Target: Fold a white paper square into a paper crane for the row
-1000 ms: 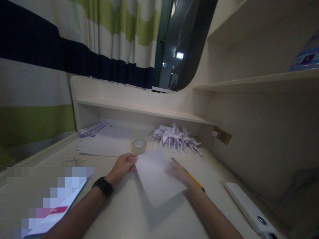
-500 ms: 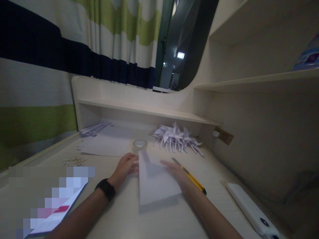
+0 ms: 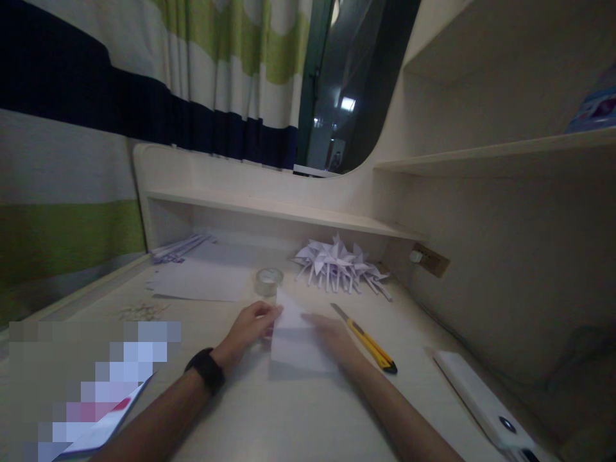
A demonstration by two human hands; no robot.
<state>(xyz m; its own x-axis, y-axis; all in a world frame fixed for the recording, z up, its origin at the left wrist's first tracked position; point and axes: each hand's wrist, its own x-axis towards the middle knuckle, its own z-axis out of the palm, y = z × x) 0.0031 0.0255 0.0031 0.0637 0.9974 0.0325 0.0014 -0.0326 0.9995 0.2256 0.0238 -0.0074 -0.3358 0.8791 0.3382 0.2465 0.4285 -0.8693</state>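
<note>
A white sheet of paper (image 3: 293,343) lies folded over on the desk in front of me. My left hand (image 3: 250,327) pinches its upper left edge; a dark watch sits on that wrist. My right hand (image 3: 332,333) rests flat on the paper's right side, pressing it down. A roll of clear tape (image 3: 269,281) stands just behind the paper. To the right of my right hand lies a yellow utility knife (image 3: 368,340).
A pile of folded white paper pinwheels (image 3: 339,264) sits at the back under the low shelf (image 3: 269,208). Loose white sheets (image 3: 202,279) and paper strips (image 3: 178,248) lie at back left. A white device (image 3: 486,401) lies at right, a booklet (image 3: 96,427) at lower left.
The sheet was held up flat one second ago. It has since been folded over and pressed down onto the desk, and both hands moved slightly toward the back.
</note>
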